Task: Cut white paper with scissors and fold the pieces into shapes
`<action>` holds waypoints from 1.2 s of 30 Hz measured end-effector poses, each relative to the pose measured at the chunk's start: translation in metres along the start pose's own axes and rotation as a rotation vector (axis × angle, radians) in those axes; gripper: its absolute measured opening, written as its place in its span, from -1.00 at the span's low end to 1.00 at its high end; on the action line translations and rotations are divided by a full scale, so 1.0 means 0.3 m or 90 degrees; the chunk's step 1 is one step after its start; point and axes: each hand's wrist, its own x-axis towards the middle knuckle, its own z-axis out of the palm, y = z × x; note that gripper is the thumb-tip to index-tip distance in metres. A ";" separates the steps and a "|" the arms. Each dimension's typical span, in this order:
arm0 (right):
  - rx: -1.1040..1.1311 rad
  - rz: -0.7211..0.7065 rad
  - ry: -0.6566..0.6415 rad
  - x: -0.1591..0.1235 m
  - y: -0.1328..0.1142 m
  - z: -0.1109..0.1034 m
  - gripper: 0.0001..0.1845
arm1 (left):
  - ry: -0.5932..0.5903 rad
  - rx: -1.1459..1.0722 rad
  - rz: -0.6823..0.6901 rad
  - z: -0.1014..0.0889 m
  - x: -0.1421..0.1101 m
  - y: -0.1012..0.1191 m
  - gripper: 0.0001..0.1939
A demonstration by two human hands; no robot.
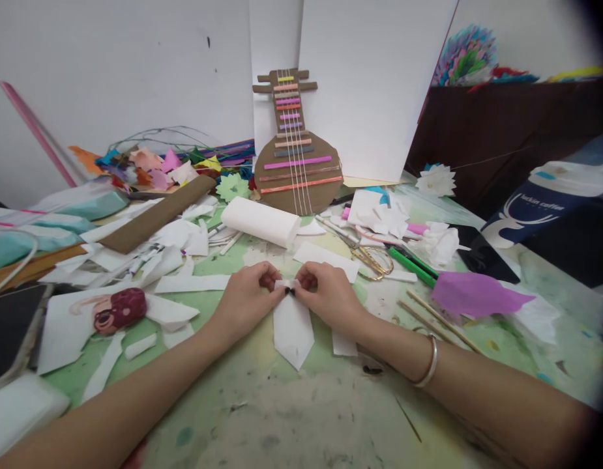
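Both hands meet at the middle of the table over a white paper strip (pixel 293 329) whose near end is cut to a point. My left hand (pixel 250 294) pinches the strip's far end from the left. From the right, my right hand (pixel 330 293) pinches the same end, the two thumbs touching or nearly so. The fingertips hide part of that far edge. Just beyond the hands lies a roll of white paper (pixel 260 221). Another white strip (pixel 326 259) rests behind my right hand, and a longer one (pixel 193 283) reaches toward my left hand.
A cardboard lute (pixel 298 163) with coloured bars leans at the back. Gold-handled scissors (pixel 374 262), a green cutter (pixel 412 264), thin sticks (pixel 442 319) and purple paper (pixel 480 294) lie to the right, near a coffee cup (pixel 530 202). Paper scraps and a brown strip (pixel 159 213) cover the left.
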 end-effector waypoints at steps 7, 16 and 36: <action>-0.034 -0.069 0.027 -0.010 0.004 -0.002 -0.92 | 0.033 0.008 0.031 -0.005 -0.022 0.004 -0.94; -0.112 -0.107 0.039 0.012 0.020 0.017 -0.93 | 0.064 0.074 -0.013 0.014 -0.007 0.008 -0.94; -0.013 -0.150 0.017 -0.002 0.033 -0.006 -0.80 | 0.112 0.196 0.349 0.014 -0.051 -0.047 -0.79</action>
